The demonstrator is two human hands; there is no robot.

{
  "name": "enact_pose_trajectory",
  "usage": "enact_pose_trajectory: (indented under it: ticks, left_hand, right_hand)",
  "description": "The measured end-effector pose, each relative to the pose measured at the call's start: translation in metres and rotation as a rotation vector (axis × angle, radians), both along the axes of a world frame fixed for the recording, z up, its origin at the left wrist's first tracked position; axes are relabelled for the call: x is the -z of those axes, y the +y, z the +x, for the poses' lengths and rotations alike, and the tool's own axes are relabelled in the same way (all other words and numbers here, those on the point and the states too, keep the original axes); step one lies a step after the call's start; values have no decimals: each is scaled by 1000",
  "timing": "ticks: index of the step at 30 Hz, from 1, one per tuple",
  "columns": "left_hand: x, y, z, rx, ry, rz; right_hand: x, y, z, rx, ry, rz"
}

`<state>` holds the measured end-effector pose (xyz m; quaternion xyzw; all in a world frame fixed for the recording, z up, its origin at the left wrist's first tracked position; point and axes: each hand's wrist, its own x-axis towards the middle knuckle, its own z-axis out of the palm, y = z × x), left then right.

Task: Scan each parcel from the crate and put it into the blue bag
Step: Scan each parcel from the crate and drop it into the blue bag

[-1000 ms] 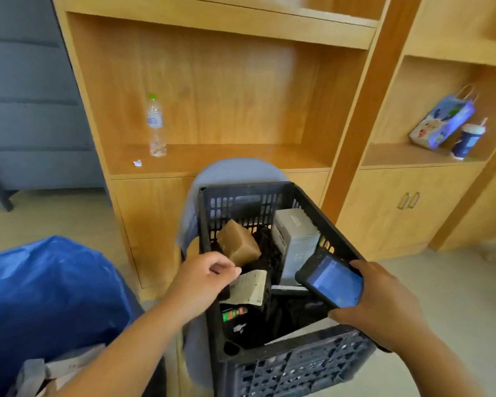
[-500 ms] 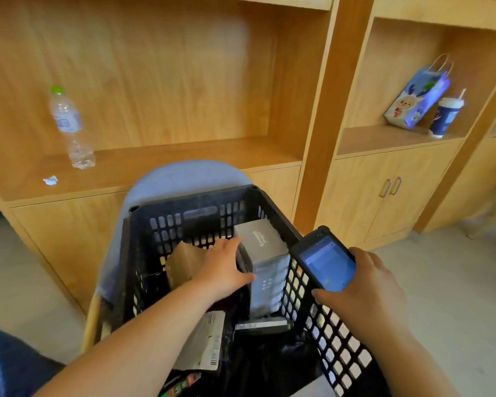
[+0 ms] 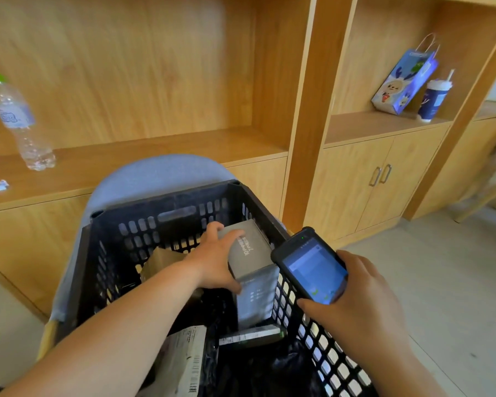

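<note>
Shelves (image 3: 143,159) behind crate (image 3: 103,253); your left hand (image 3: 215,262) grips a box (image 3: 251,253) inside, right hand (image 3: 364,308) holds scanner (image 3: 309,267), more parcels (image 3: 184,359) to go.

Honey-coloured wooden shelving (image 3: 155,156), closed cupboard doors (image 3: 378,181) beneath, pale floor (image 3: 455,282) to the right.

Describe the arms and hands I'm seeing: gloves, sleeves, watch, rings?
The left hand and right hand wear no gloves; no rings, watch or wristband show. The left forearm and right forearm are uncovered to the frame edge, with no sleeve in view.
</note>
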<state>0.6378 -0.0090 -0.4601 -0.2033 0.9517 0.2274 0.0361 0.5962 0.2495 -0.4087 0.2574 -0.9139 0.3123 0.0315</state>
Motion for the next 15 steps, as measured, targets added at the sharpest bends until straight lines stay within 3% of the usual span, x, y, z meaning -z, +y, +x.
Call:
enact_pose_trajectory:
  ticks: [9, 13, 15]
  left_hand:
    - [-61, 32, 35, -68, 354, -36]
    - [-108, 44, 60, -256, 563, 103]
    - [-130, 44, 73, -363, 576, 181]
  right_hand:
    - [-18, 13, 19, -10, 25, -133]
    - [-33, 24, 33, -19, 29, -222]
    - [-39, 30, 42, -44, 24, -286]
